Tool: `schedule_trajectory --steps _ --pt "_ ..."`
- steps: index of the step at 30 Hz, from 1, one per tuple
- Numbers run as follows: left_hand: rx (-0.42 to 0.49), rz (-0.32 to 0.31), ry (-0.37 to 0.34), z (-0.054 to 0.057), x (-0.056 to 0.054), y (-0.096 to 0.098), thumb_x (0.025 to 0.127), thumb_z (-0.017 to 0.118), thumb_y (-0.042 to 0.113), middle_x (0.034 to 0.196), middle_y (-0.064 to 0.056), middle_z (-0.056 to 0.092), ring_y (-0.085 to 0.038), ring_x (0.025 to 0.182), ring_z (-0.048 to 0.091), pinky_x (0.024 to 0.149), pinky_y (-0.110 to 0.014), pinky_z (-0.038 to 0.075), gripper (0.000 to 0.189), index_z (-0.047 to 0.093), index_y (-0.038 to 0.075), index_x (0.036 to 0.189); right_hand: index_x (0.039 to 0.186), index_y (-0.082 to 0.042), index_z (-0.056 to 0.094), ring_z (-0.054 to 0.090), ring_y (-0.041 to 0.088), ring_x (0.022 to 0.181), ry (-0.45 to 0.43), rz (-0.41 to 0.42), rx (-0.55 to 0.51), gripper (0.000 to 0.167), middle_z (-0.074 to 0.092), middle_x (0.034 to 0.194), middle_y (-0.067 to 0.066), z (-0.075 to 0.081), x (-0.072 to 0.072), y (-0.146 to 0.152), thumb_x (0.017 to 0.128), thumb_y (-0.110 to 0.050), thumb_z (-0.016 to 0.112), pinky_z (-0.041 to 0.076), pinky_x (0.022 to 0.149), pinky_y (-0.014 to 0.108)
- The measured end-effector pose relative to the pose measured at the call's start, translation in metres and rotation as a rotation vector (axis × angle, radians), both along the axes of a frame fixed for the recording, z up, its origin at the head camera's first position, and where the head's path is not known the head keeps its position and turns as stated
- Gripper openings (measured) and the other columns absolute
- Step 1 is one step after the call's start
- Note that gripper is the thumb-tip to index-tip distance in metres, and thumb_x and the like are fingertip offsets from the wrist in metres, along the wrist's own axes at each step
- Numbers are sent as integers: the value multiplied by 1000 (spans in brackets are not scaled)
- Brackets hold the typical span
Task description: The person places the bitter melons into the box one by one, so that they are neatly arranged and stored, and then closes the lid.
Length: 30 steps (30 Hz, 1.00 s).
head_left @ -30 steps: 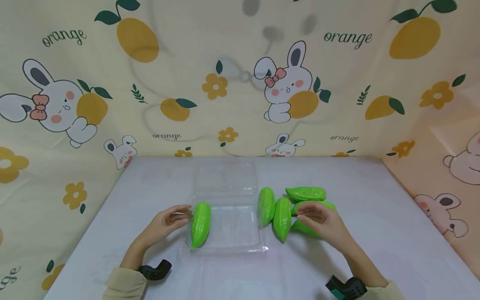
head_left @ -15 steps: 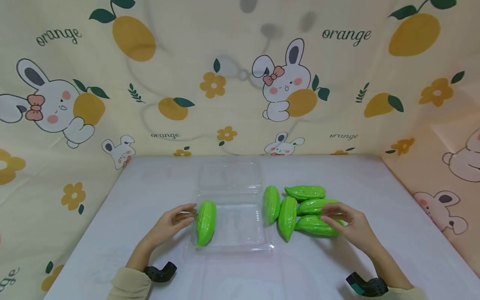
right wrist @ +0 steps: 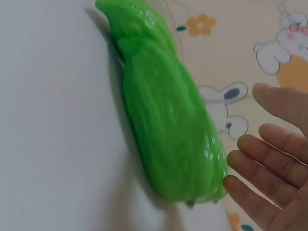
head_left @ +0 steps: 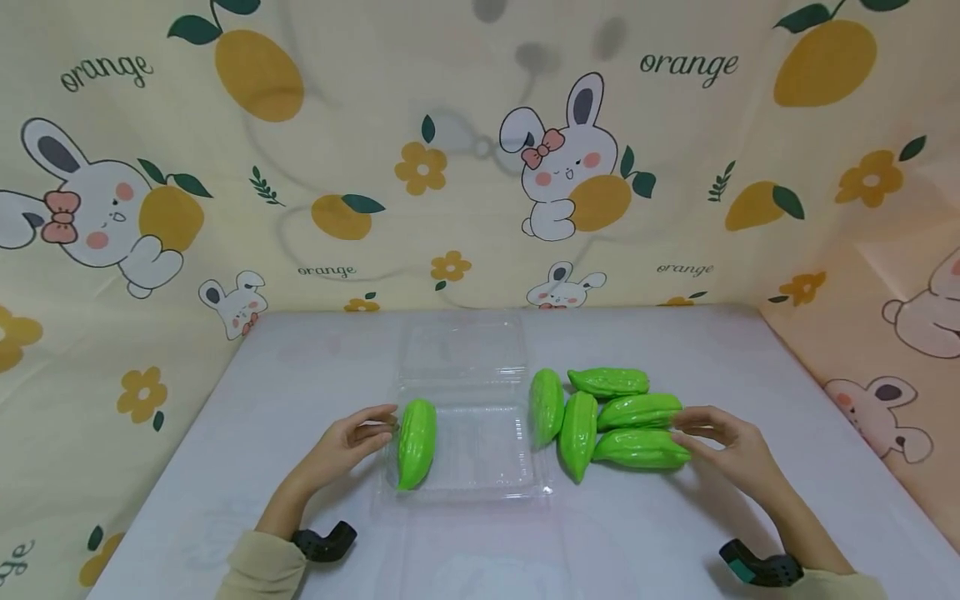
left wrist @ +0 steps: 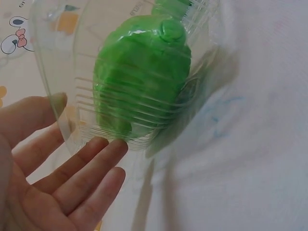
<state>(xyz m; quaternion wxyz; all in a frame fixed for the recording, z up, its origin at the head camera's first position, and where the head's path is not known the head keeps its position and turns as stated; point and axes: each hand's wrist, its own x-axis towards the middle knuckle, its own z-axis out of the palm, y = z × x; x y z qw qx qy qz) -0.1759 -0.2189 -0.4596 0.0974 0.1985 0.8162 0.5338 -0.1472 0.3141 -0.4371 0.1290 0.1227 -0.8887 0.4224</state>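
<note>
A clear plastic box [head_left: 487, 450] with its lid [head_left: 461, 350] laid back stands mid-table. One glossy green bitter melon [head_left: 417, 444] lies upright along the box's left side, seen through the ribbed wall in the left wrist view. My left hand [head_left: 352, 442] rests its fingertips at the box's left wall, fingers extended. To the right of the box lie several more bitter melons, among them the nearest one [head_left: 641, 449] and one just behind it [head_left: 639, 412]. My right hand [head_left: 723, 442] is beside their right ends, fingers slightly bent and holding nothing; contact is unclear.
Two bitter melons, one at the box's right edge [head_left: 547, 407] and one beside it [head_left: 577, 436], point front to back. Another bitter melon [head_left: 608, 382] lies crosswise farther back. A printed cloth wall [head_left: 480, 275] borders the white table [head_left: 315, 358].
My right hand has moved right, away from over the bitter melons to their right ends, uncovering them. My left hand has stayed at the box, and the view has shifted slightly.
</note>
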Motion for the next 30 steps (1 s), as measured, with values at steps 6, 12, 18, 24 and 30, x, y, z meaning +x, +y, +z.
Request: schedule_trajectory --steps 6,12,18,24,30 --pt "17 5 -9 -1 1 0 98 56 15 135 -32 52 -48 122 55 94 -18 52 49 42 -6 140 100 13 62 61 -15 87 -2 68 -76 24 64 94 -29 -9 -4 9 79 9 71 51 76 5" --pt "42 -6 0 -2 1 0 98 55 13 134 -34 51 -50 122 53 92 -8 48 49 41 -8 140 107 14 61 62 -14 89 -141 67 -94 29 64 97 -30 -14 -6 21 83 3 71 51 76 4" --pt "36 0 1 -3 0 0 98 56 14 134 -33 52 -49 122 54 92 -8 48 49 42 -7 140 116 13 57 59 -15 91 -281 65 -81 37 61 100 -35 -20 -7 29 86 -6 70 48 77 4" --pt "40 -7 -4 -2 0 -1 98 56 14 134 -33 52 -48 121 54 92 -8 47 50 41 -7 140 124 14 51 60 -14 92 -377 83 -102 47 58 102 -38 -25 -5 32 87 -9 70 50 78 9" --pt "40 -12 -4 -2 0 -1 98 55 14 134 -33 51 -48 122 54 95 -14 50 50 40 -7 141 129 15 46 58 -15 94 -445 135 -104 56 56 103 -39 -24 -6 31 86 -11 71 52 80 10"
